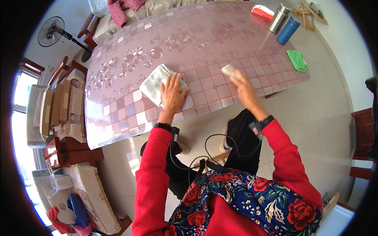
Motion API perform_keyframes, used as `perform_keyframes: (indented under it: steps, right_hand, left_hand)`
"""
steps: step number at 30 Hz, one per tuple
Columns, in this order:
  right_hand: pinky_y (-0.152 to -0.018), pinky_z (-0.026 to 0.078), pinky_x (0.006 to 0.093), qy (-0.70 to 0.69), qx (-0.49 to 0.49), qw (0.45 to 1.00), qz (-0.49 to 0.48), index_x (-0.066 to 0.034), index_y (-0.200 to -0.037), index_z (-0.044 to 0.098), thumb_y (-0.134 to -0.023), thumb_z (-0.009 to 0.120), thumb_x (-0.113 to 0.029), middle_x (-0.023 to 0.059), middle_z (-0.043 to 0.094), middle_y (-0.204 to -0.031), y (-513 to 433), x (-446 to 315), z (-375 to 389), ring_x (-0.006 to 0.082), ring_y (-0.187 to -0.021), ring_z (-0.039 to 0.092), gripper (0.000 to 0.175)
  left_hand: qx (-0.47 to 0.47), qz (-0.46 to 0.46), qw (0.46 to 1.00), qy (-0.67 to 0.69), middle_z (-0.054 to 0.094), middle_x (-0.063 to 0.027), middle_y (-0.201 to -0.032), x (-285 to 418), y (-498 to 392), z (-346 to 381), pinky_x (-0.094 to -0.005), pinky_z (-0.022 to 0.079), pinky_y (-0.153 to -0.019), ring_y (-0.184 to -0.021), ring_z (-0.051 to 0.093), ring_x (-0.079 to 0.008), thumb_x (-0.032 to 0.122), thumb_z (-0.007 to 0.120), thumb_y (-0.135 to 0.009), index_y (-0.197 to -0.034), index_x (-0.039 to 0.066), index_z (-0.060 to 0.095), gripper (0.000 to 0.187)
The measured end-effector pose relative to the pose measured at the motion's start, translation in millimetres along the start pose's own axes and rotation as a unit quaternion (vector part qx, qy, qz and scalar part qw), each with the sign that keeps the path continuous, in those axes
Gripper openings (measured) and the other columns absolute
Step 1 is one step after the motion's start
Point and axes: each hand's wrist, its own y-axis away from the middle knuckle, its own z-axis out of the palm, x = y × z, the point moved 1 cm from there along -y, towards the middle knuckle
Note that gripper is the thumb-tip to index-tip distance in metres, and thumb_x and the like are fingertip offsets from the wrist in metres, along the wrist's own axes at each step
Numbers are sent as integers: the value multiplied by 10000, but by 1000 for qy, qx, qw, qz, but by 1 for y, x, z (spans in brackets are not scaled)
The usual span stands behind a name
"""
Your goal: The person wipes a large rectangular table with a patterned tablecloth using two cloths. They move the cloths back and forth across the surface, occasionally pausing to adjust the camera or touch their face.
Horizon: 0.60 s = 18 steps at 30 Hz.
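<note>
A folded pale grey-green towel (pixel 157 83) lies on the tablecloth near the table's front edge. My left hand (pixel 173 91) rests flat on the right part of the towel, palm down, with the thumb spread off to the side. To the right, my right hand (pixel 245 90) holds a small beige block (pixel 229 70) at its fingertips. Motion blurs this hand and the block, so its exact kind cannot be told. Under both hands is a glossy, clear-topped tablecloth (pixel 203 63) with tile and flower patterns.
At the table's right end stand a steel flask (pixel 279 19), a blue bottle (pixel 288 31) and a red-and-white packet (pixel 262 11). A green cloth (pixel 297 61) lies at the right edge. Cushioned wooden seats (pixel 91 197) and a standing fan (pixel 51 32) are on the left. A black cable (pixel 233 141) loops across my lap.
</note>
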Motion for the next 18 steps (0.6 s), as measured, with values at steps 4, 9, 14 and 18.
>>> perform_keyframes:
  steps: [4,9,14,18]
  right_hand:
    - [-1122,386,403,123,55,979,154,-137,-1294,646,-825,480,134,216,489,-1450,-4,99,-39,379,-1309,492,567]
    - [-1082,417,427,143,140,934,295,-98,-1241,656,-879,553,-8,203,552,-1368,-7,137,-47,382,-1271,509,387]
    - [-1047,412,450,12,142,989,37,-36,-1224,646,-914,570,-57,206,589,-1289,-28,-4,34,384,-1233,519,320]
    - [-1087,396,440,-139,33,989,-46,27,-1228,620,-924,558,-71,195,551,-1365,-5,-154,83,395,-1267,514,326]
  left_hand:
    - [73,-16,993,89,400,-172,-1527,-39,3,-6,-418,351,-1136,-1399,399,-335,205,688,-870,-1474,56,400,686]
    - [106,-168,979,-41,376,-130,-1553,-73,20,-17,-482,238,-1182,-1458,313,-292,259,659,-881,-1492,63,371,703]
    - [83,-155,981,-79,359,-73,-1563,-72,25,-12,-542,222,-1173,-1465,284,-271,252,656,-894,-1482,119,382,661]
    - [79,-163,980,-86,369,-82,-1565,-71,25,-12,-533,228,-1175,-1477,275,-267,266,690,-856,-1485,131,401,705]
